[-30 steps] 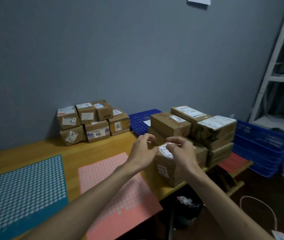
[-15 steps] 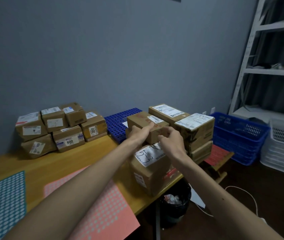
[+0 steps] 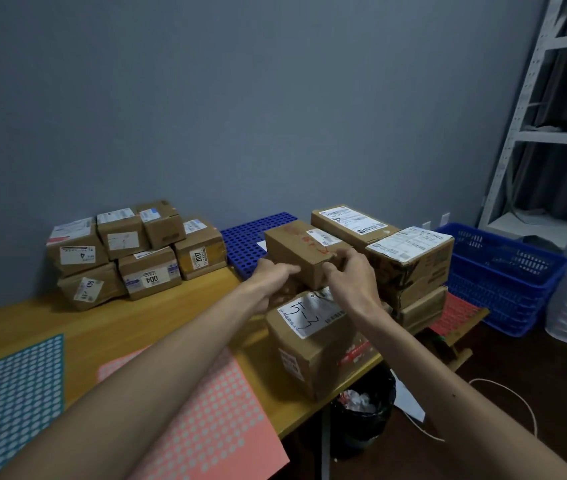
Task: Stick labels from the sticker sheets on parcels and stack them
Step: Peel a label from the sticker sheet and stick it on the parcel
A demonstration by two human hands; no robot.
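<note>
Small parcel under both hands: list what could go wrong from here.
The small parcel, left hand and right hand on it, stands close beside the taller stack; lifting it could knock that. The 5-3 parcel sits at the table edge above the bin; an arm's nudge could tip it off.
</note>
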